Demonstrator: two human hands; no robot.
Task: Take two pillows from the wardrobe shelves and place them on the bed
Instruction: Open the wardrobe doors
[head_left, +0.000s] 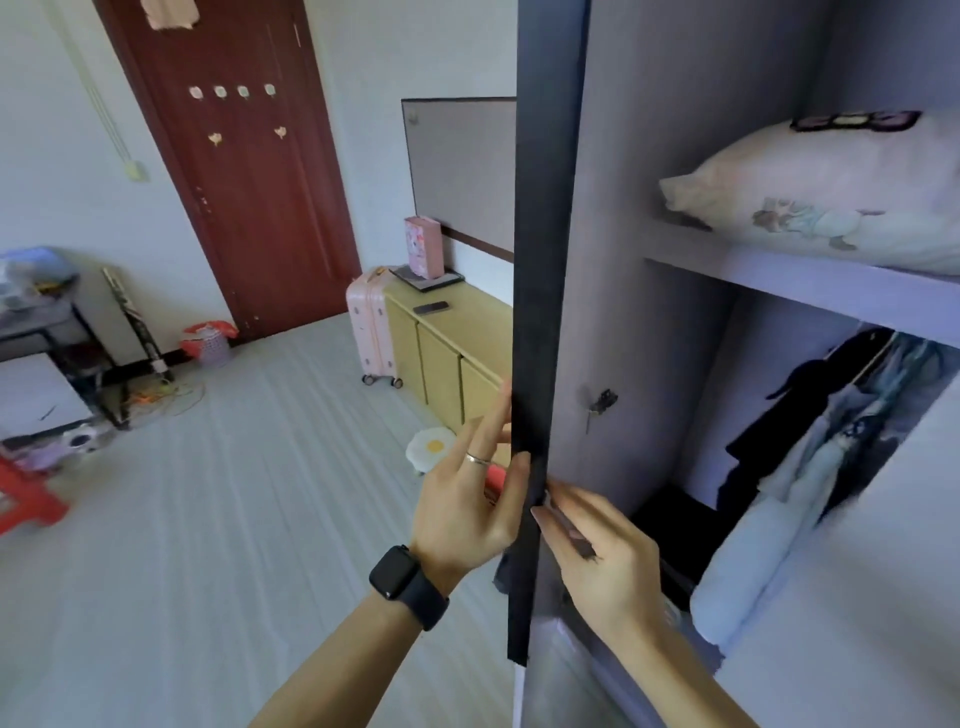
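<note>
We grip dark wardrobe door (540, 312) edge w/ both hands: left hand (467, 499) fingers curled on outer face, right hand (602, 561) pinching inner side. Puffy pale floral pillow (831, 208) on upper shelf (810, 283), right of door. Hanging clothes (810, 441) below shelf.

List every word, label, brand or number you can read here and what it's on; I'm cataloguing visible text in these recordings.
No text is legible anywhere.
Pink box on the yellow cabinet: printed front, too blurred to read.
Smartwatch on the left hand: screen dark.
Pillow on the wardrobe shelf: pictures only, no words.
</note>
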